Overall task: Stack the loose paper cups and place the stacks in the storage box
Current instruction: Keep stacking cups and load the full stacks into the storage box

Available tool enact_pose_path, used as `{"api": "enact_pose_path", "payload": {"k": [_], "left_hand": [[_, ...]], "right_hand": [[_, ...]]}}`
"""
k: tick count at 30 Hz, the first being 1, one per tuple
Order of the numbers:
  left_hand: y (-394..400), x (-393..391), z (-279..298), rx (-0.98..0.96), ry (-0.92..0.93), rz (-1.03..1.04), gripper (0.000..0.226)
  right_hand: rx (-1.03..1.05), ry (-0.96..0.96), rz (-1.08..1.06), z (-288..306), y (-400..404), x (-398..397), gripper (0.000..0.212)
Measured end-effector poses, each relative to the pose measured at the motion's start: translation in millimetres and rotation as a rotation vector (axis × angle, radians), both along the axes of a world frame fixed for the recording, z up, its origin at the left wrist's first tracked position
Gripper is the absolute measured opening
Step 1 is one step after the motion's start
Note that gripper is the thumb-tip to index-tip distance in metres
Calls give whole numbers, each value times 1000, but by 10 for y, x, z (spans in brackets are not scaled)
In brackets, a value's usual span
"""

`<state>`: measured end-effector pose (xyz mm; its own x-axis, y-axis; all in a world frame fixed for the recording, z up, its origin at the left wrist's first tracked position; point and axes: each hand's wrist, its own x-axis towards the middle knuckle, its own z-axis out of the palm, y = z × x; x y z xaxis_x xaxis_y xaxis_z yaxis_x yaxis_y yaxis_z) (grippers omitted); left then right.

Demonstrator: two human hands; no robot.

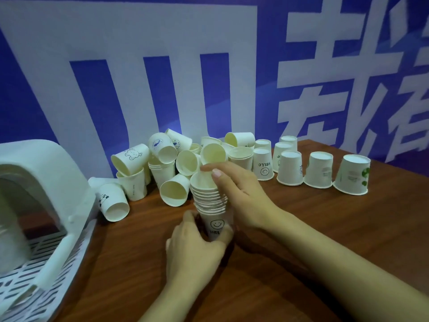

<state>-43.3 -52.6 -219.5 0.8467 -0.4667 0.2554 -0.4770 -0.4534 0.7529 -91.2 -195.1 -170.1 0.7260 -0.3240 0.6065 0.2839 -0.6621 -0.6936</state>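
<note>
Far left: white perforated plastic storage box (58, 270) with an arched white handle or lid part, sitting at the edge of the dark brown wood-grain bench (301, 228); what lies inside is too blurred to read. Next, a tumbled heap of loose white paper cups (162, 159), most on their sides or leaning, some already nested in short stacks, a few with small printed animals. Centre: an upright nested stack of white paper cups (210, 201), bottom cup printed with a smiley face, standing on the bench. Left hand (197, 247) is wrapped around the base cup; right hand (234, 189) is closed on the rims at the top, fingertips over the uppermost cup's mouth. Right: a row of single white cups standing mouth-down (320, 170), well apart from the box. Judgement: cups are very light, thin-walled and easily crushed; rolled rims are the stiff part. Best taken low around the base with a second hand steadying the top, squeezing gently, since a tall stack will likely bend or separate if lifted by the top alone.
</note>
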Motion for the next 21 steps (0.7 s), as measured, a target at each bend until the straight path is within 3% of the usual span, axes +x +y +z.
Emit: {"api": "enact_pose_path", "payload": {"k": [4, 8, 11, 12, 16, 21], "left_hand": [[17, 14, -16, -121, 78, 16, 73], [-12, -20, 0, -79, 8, 77, 52], [21, -63, 70, -39, 12, 104, 55], [35, -61, 81, -14, 2, 119, 55], [108, 45, 118, 2, -12, 228, 56], [191, 250, 98, 6, -17, 325, 58]], "right_hand": [[141, 26, 44, -21, 141, 26, 48], [147, 49, 128, -17, 143, 4, 45], [439, 34, 307, -102, 100, -11, 29], [423, 32, 271, -150, 62, -12, 30], [-162, 150, -118, -380, -283, 97, 66], [-398, 289, -150, -488, -344, 211, 61]]}}
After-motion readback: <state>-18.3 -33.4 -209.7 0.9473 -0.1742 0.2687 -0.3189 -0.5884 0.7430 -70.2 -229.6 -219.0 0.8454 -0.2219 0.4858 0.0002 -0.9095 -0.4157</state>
